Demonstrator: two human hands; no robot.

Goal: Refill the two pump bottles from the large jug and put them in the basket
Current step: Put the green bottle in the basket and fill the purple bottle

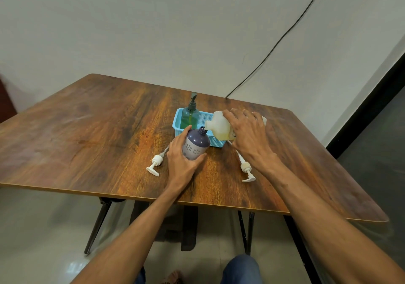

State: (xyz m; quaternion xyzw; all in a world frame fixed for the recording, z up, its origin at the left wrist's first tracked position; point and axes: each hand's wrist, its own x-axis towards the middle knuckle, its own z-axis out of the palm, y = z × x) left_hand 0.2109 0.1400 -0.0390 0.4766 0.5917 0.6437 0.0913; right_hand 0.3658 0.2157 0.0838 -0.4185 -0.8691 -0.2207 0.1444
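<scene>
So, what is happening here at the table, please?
A person is refilling a purple pump bottle. The left hand grips the bottle, tilted and open at the top, while the right hand tips the large jug of yellowish liquid toward its neck. Two white pump heads lie loose on the wooden table. A green pump bottle, pump on, already stands in the blue basket.
</scene>
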